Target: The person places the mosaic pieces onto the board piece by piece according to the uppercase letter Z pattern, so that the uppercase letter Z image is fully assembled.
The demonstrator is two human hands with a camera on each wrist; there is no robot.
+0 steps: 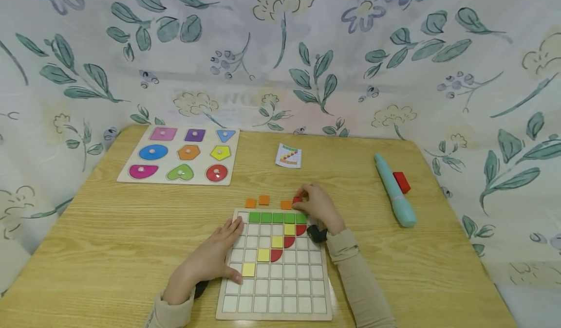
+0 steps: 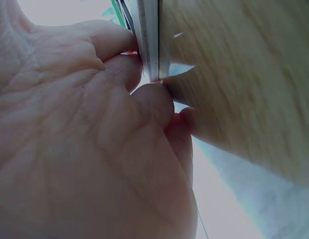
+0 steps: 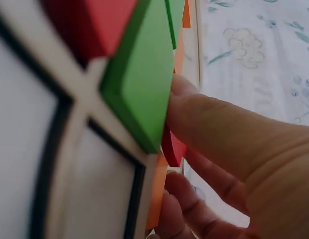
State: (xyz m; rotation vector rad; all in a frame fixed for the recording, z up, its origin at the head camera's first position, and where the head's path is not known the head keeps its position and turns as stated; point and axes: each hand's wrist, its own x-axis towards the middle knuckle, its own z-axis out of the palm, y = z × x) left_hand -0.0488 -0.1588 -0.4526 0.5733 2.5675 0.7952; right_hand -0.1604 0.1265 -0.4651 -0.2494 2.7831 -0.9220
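A wooden grid board [image 1: 273, 315] lies before me, holding a row of green tiles [image 1: 278, 217], a diagonal of yellow tiles [image 1: 263, 255] and red quarter-round pieces [image 1: 276, 255]. My left hand [image 1: 209, 256] rests along the board's left edge with its fingers extended; in the left wrist view its fingers [image 2: 152, 102] touch the board's side. Just past the far right corner, my right hand [image 1: 320, 205] pinches a red piece [image 1: 297, 200] between thumb and fingers. That red piece [image 3: 173, 148] is partly hidden behind a green tile [image 3: 142, 74] in the right wrist view.
Orange tiles [image 1: 264, 200] lie beyond the board's far edge. A printed pattern card [image 1: 289, 155] is farther back. At the back left sits a knobbed shape puzzle [image 1: 199, 178]. To the right are a turquoise stick-like object [image 1: 394, 191] and a red block [image 1: 402, 182].
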